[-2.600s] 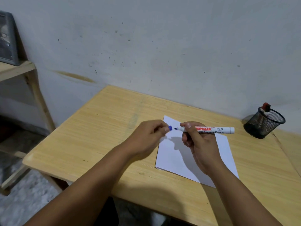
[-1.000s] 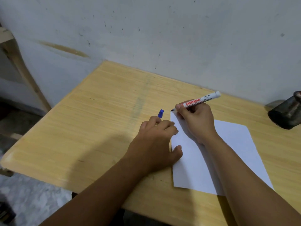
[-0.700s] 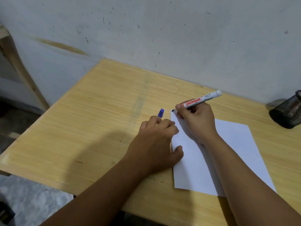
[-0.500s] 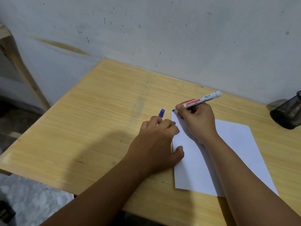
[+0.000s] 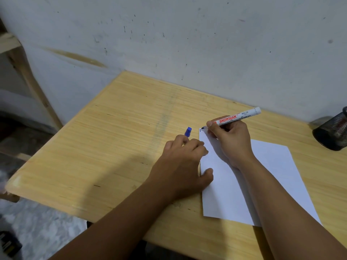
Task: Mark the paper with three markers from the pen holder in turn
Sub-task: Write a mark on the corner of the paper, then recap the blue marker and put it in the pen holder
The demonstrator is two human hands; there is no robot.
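A white sheet of paper [image 5: 272,171] lies on the wooden table [image 5: 122,137]. My right hand [image 5: 231,139] grips a white marker [image 5: 238,117] with its tip touching the paper's far left corner, where a small dark mark shows. My left hand [image 5: 184,162] rests at the paper's left edge, thumb on the sheet, and holds the blue cap [image 5: 188,131] between its fingers. The black mesh pen holder [image 5: 332,132] stands at the right edge of view, partly cut off.
A grey wall runs behind the table. A wooden shelf frame [image 5: 28,77] stands to the left. The floor lies below the table's left edge.
2.6 s ago both hands held the marker and cap above the paper. Since then the left hand came down on the paper's edge and the marker tip was set on the corner, staying there.
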